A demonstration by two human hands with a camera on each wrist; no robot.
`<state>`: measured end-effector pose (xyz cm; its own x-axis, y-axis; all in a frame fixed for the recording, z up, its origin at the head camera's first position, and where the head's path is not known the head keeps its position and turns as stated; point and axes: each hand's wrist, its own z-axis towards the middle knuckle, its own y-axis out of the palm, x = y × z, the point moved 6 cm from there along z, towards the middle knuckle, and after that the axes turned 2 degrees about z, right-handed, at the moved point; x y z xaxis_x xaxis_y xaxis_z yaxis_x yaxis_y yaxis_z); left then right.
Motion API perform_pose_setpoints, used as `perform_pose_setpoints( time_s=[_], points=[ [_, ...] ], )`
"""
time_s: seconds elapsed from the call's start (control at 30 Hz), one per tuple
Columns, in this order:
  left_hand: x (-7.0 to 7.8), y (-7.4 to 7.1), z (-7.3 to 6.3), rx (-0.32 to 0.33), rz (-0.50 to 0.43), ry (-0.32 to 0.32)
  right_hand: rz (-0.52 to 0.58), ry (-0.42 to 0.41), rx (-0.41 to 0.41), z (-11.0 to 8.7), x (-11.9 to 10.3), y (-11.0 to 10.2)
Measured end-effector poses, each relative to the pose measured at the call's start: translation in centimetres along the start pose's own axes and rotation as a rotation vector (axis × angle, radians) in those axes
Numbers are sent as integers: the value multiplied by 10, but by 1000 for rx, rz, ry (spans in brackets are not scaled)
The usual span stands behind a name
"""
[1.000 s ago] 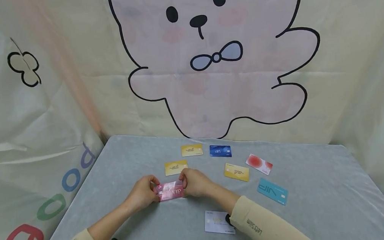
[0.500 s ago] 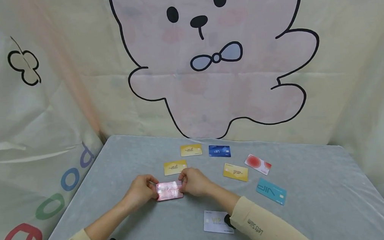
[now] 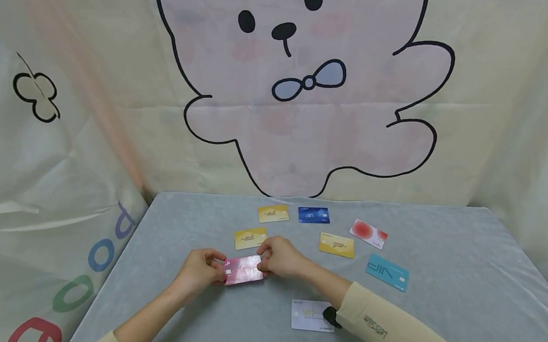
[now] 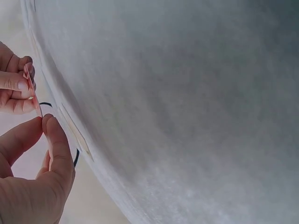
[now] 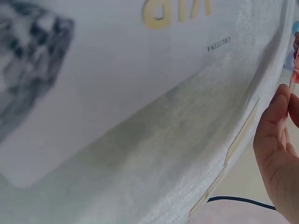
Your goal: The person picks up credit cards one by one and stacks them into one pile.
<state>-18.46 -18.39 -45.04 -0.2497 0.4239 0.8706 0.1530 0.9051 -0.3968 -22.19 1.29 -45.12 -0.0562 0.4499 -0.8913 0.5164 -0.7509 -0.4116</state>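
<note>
A shiny pink card (image 3: 243, 270) is held by both hands above the table, its face tilted up. At its left edge my left hand (image 3: 201, 268) pinches it between thumb and fingers. The right edge is pinched by my right hand (image 3: 281, 257), whose thumb lies on the card's corner. The left wrist view shows the card (image 4: 33, 91) nearly edge-on, raised off the cloth, with the left hand (image 4: 39, 170) gripping one end. In the right wrist view, the right hand (image 5: 278, 149) pinches the card at the frame's edge. A yellow card (image 3: 249, 239) lies just behind the hands.
On the grey cloth-covered table (image 3: 461, 296) lie a yellow card (image 3: 273, 213), a blue card (image 3: 314, 215), another yellow card (image 3: 336, 245), a red-and-white card (image 3: 368, 234) and a teal card (image 3: 387, 273). A white VIP card (image 3: 311, 315) lies partly under the right forearm.
Both hands keep their hold on the pink card. It has tilted slightly, so the glare on its face shifts. The right thumb now reaches a little further over its edge.
</note>
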Motion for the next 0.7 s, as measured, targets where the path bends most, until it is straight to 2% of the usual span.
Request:
perform_pose_setpoints(
  time_s=[0.33, 0.53, 0.7],
  points=[
    [11, 2, -10, -12, -38, 42, 42, 48, 2, -13, -4, -10],
    [11, 3, -15, -23, -84, 61, 70, 58, -7, -20, -3, -11],
    [13, 3, -18, -17, -88, 59, 104, 53, 3, -25, -3, -12]
  ],
)
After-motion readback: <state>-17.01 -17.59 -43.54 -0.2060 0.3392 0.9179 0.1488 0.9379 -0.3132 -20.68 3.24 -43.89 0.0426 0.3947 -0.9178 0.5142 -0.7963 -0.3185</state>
